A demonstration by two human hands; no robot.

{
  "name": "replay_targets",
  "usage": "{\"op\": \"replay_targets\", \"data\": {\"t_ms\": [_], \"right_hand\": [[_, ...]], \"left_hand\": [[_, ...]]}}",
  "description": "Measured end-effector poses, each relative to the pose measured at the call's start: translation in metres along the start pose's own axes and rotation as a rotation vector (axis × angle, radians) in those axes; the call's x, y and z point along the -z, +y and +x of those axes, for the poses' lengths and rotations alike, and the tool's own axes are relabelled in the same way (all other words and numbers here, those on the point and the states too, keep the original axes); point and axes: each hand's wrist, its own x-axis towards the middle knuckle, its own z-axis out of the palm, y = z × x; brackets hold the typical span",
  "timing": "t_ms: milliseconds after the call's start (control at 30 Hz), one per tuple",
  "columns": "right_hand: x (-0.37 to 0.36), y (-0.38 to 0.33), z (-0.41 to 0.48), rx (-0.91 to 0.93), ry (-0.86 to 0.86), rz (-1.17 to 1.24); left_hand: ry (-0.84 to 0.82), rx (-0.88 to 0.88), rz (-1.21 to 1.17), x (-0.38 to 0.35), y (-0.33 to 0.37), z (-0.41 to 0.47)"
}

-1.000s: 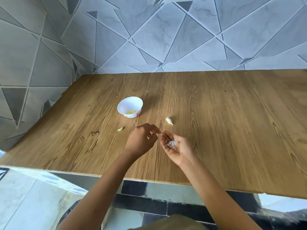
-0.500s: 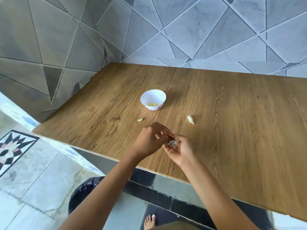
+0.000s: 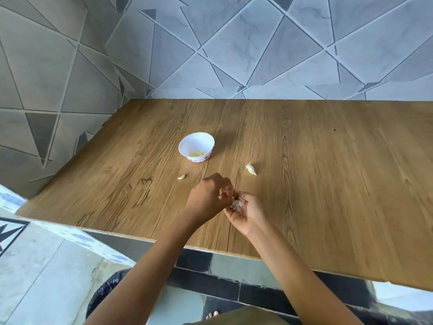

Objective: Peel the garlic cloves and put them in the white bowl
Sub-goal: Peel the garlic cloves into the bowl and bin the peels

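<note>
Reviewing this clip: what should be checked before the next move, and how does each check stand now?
1. Grip on garlic clove: right hand cups it, left hand pinches at it: ok.
2. Clove fully peeled: cannot tell, fingers hide it.
3. Upright, open white bowl nearby: ok.
4. Path to bowl free: ok.
5. All cloves done: not ok, an unpeeled clove and a small piece lie on the table.

We are reaching both bare forearms forward, our hands meeting in front of us. Our right hand [image 3: 246,215] is lying palm up, fingers curling round a garlic clove [image 3: 237,204]. Our left hand [image 3: 207,198], knuckles up, is pinching at it.
</note>
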Motion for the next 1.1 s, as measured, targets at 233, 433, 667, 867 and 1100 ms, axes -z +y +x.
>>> {"op": "replay_targets", "data": {"t_ms": [233,433,667,867,1100], "right_hand": [[0.0,-0.006,0.002,0.049,0.006,0.043],[0.001,-0.008,0.001,0.069,0.02,0.084],[-0.002,-0.01,0.002,0.086,0.009,0.094],[-0.006,-0.007,0.004,0.078,-0.02,0.075],[-0.003,-0.01,0.006,0.095,-0.018,0.022]], "left_hand": [[-0.074,-0.081,0.062,0.003,0.002,0.01],[-0.042,-0.099,0.001,0.002,0.001,0.015],[-0.061,-0.125,-0.023,0.003,-0.002,0.019],[-0.057,-0.072,0.037,0.002,-0.009,0.024],[-0.028,-0.126,0.254,0.005,-0.012,0.028]]}}
